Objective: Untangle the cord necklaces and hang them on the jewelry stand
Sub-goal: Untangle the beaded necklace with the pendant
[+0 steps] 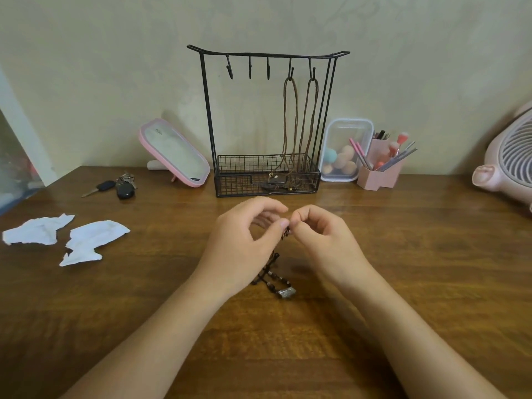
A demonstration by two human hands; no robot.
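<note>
A dark beaded cord necklace (273, 276) with a silvery pendant hangs from my fingers down to the wooden table (431, 269). My left hand (244, 243) and my right hand (322, 237) pinch its upper end together, fingertips nearly touching. Behind them stands the black wire jewelry stand (207, 110) with several hooks. Two brown cord necklaces (290, 116) hang on the two right hooks, their pendants lying in the stand's basket. The three left hooks are bare.
A pink-framed mirror (175, 152) leans left of the stand, with keys (121, 187) in front of it. Torn white paper (86, 240) lies at the left. A clear box of sponges (345, 151), a pink brush holder (380, 168) and a pink fan (509, 159) stand at the right.
</note>
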